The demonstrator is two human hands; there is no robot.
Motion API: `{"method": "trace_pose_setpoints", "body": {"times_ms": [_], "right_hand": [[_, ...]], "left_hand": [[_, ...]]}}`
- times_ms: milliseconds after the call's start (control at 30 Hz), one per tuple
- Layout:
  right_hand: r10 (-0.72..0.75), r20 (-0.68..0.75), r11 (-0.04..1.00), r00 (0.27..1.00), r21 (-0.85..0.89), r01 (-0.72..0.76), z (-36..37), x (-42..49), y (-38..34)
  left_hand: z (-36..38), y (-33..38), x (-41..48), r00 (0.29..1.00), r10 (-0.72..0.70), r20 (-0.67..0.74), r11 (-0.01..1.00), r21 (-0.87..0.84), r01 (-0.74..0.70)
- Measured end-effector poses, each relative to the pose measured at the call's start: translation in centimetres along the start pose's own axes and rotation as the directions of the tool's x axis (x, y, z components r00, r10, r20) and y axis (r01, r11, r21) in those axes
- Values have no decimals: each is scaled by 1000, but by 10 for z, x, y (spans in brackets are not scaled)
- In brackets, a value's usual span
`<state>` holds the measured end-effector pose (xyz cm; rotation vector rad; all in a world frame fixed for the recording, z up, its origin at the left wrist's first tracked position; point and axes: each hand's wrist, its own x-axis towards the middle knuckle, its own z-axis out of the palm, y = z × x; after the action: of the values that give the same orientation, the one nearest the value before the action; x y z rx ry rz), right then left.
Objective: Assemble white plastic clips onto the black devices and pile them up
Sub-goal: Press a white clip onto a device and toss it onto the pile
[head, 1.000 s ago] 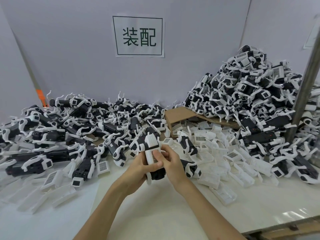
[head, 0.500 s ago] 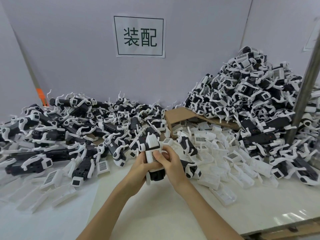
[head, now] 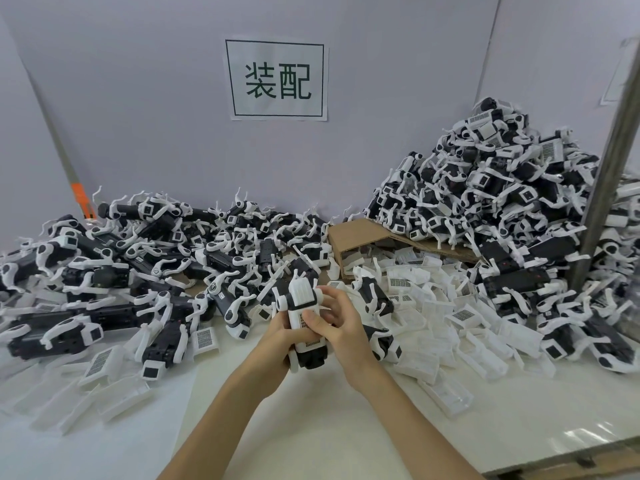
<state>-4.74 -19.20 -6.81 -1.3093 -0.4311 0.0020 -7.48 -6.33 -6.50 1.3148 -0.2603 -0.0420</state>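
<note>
Here, L hand (head: 276,341), R hand (head: 343,330) gripping black device (head: 313,358) w/ white clip (head: 301,296), heaps (head: 485,192) flanking, cardboard (head: 357,233) behind.

Right hand (head: 343,329) fingers (head: 327,295) higher on clip (head: 302,299).

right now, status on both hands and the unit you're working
Left hand and right hand both gripping one black device. White clip on its top end, seating not confirmed. Loose clips crowd the table to the right.
</note>
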Motion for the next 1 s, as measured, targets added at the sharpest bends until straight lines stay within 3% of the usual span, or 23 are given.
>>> {"method": "trace_pose_setpoints", "body": {"times_ms": [200, 367, 533, 633, 733, 800, 900, 1000], "right_hand": [[-12, -41, 999, 999, -33, 11, -1, 1, -1], [-33, -154, 998, 988, -51, 25, -9, 5, -2], [-120, -245, 973, 962, -222, 65, -8, 3, -4], [-203, -208, 943, 957, -303, 135, -12, 3, -5], [-150, -91, 964, 984, -234, 125, -9, 0, -5], [-149, -92, 963, 985, -240, 123, -9, 1, -4], [-121, -90, 971, 989, -218, 99, -14, 2, -9], [-53, 31, 959, 998, -276, 60, -22, 2, -15]], "left_hand": [[0, -2, 1, 1000, -10, -25, 1000, 13, 11], [6, -5, 2, 986, 59, -155, 979, 203, -27], [8, -3, 1, 961, 98, -259, 964, 265, -27], [7, -3, 1, 954, 111, -277, 958, 285, -29], [7, -8, 1, 946, 225, -234, 894, 436, -105], [9, -11, 1, 925, 296, -236, 842, 522, -136], [6, -10, 2, 875, 292, -387, 901, 417, -116], [-9, -4, 7, 715, 251, -652, 965, 225, -133]]}}
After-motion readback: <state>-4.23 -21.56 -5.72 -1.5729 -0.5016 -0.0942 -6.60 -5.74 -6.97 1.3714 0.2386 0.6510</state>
